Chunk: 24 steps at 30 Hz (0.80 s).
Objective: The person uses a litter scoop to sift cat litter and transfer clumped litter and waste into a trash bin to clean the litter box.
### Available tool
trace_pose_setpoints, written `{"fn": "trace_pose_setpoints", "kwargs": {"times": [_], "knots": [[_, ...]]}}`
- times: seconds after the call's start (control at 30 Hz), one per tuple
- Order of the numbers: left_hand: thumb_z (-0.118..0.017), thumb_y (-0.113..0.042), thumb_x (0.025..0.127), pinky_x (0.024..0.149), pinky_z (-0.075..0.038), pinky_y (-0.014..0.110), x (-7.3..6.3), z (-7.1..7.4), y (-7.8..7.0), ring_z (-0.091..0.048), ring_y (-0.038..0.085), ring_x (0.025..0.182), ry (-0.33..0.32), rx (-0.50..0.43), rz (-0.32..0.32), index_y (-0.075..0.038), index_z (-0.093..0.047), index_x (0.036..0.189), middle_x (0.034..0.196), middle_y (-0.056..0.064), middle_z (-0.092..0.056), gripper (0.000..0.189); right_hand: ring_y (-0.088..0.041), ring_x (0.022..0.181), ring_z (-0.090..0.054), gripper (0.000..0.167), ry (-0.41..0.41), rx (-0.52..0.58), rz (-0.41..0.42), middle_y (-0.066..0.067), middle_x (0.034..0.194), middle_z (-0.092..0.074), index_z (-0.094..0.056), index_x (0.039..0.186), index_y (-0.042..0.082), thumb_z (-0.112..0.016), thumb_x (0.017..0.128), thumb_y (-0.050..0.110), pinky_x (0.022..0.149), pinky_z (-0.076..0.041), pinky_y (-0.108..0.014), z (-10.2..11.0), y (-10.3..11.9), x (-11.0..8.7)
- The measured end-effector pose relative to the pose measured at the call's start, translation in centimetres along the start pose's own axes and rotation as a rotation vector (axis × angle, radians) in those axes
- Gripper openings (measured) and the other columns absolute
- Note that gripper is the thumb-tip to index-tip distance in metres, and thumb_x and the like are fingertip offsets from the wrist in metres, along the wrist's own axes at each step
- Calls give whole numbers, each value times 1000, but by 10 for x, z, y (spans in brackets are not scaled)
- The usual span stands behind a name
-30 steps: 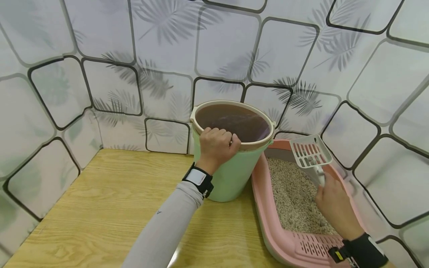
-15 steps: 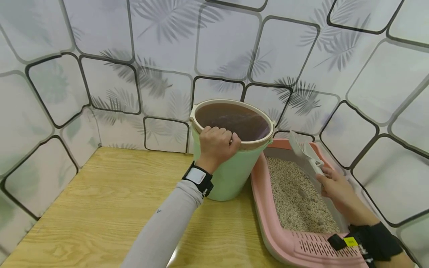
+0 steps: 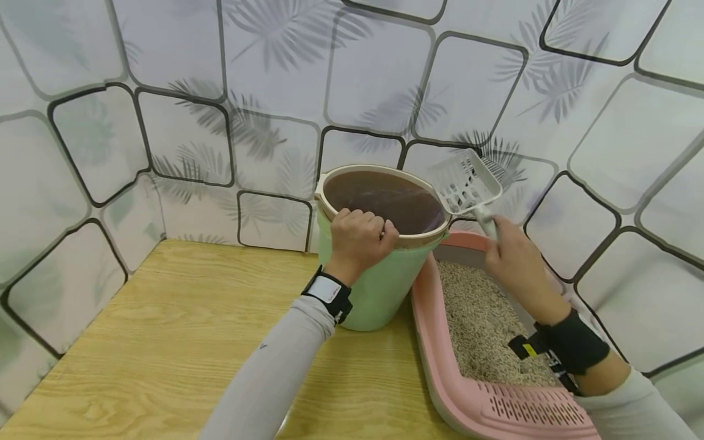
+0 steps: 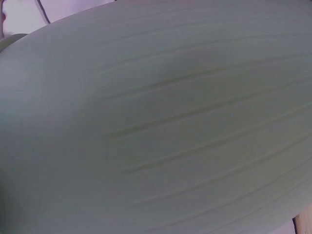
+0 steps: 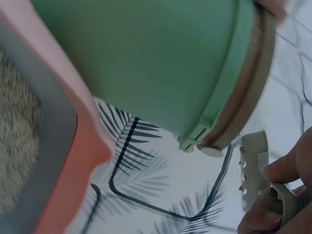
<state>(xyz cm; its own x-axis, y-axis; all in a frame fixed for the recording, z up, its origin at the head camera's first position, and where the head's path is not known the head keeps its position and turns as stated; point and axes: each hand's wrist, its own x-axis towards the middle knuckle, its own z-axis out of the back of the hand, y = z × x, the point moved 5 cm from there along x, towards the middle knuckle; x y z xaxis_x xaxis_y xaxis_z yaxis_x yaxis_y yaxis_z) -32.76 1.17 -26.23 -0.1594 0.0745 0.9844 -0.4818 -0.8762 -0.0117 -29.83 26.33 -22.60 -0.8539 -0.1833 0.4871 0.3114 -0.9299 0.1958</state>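
Note:
A pale green bin [image 3: 379, 287] with a cream rim and a dark liner inside stands upright on the table. My left hand [image 3: 360, 241] grips its near rim, fingers curled over the edge. In the left wrist view the bin's ribbed side [image 4: 195, 126] fills nearly everything. A pale grey slotted litter scoop [image 3: 467, 183] is held by its handle in my right hand [image 3: 514, 260]. The scoop head is raised at the bin's right rim and overlaps it in the head view. Small clumps show in the slotted head. Below my right hand sits a pink litter box [image 3: 434, 342] holding sandy litter [image 3: 478, 318].
The wood-grain table [image 3: 181, 330] extends left and in front of the bin. A patterned wall covering [image 3: 275, 146] rises close behind the bin and to the right of the litter box. The box's perforated front ledge [image 3: 539, 406] lies at the near right.
My right hand has lifted the litter scoop from above the litter box, up and left to the bin's right rim. The scoop's head has turned. My left hand stays on the rim.

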Motion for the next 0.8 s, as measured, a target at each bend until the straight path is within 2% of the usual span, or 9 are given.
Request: {"fn": "trace_pose_setpoints", "kwargs": {"times": [0.07, 0.13, 0.23, 0.3, 0.37, 0.5, 0.6, 0.7, 0.8], "knots": [[-46, -25, 83, 50, -33, 30, 0, 0, 0, -41, 16, 40, -7, 1, -3, -17, -39, 42, 41, -4, -37, 42, -36, 57, -52, 45, -110, -144, 161, -32, 92, -58, -47, 132, -9, -52, 89, 2, 48, -41, -45, -4, 14, 6], [-46, -25, 82, 50, -32, 30, -1, 0, 0, -41, 15, 40, -9, 5, -6, -17, -38, 42, 41, -4, -37, 42, -26, 46, -40, 45, -204, -280, 290, -28, 82, -56, -52, 128, -8, -57, 83, -1, 39, -33, -37, -7, 24, 8], [-46, -26, 83, 50, -33, 29, -1, 0, -1, -43, 15, 41, -1, 14, -7, -17, -39, 43, 41, -5, -38, 42, -14, 42, -22, 45, -294, -398, 413, -19, 70, -49, -56, 126, -3, -58, 81, -5, 38, -19, -27, -12, 33, 9], [-46, -26, 83, 50, -33, 30, -1, 1, -1, -44, 15, 41, 4, 17, -5, -18, -39, 43, 42, -5, -39, 42, -13, 44, -20, 47, -320, -422, 463, -16, 68, -46, -57, 125, 0, -55, 78, -8, 40, -17, -26, -14, 37, 9], [-46, -26, 83, 50, -33, 30, -1, 0, 0, -43, 16, 41, 3, 15, 2, -17, -39, 43, 41, -4, -39, 42, -15, 44, -25, 45, -345, -444, 513, -16, 68, -47, -58, 124, 1, -52, 80, -8, 40, -21, -28, -15, 40, 10], [-46, -26, 83, 51, -34, 30, 0, 0, -1, -44, 16, 41, -1, 11, 5, -17, -39, 42, 41, -4, -39, 42, -23, 45, -41, 32, -435, -554, 597, -17, 71, -54, -61, 120, 3, -46, 93, 0, 42, -29, -31, -16, 43, 11], [-47, -25, 82, 51, -34, 31, 1, 0, -1, -44, 16, 41, 0, 5, 4, -17, -39, 43, 42, -4, -39, 41, -25, 46, -46, 28, -519, -617, 642, -17, 70, -56, -62, 117, 5, -40, 100, 9, 43, -28, -31, -15, 44, 10], [-47, -25, 82, 50, -32, 31, 1, 0, -1, -42, 16, 40, -2, 3, 6, -16, -39, 42, 41, -4, -37, 42, -25, 45, -45, 29, -560, -633, 677, -17, 69, -56, -63, 116, 5, -39, 101, 11, 43, -26, -30, -15, 44, 11], [-46, -25, 82, 49, -31, 30, 0, 1, -1, -40, 16, 40, -5, 9, 3, -16, -38, 42, 41, -4, -36, 42, -26, 46, -44, 30, -563, -611, 680, -18, 70, -54, -63, 117, 4, -38, 102, 10, 43, -25, -30, -12, 43, 12]]}}
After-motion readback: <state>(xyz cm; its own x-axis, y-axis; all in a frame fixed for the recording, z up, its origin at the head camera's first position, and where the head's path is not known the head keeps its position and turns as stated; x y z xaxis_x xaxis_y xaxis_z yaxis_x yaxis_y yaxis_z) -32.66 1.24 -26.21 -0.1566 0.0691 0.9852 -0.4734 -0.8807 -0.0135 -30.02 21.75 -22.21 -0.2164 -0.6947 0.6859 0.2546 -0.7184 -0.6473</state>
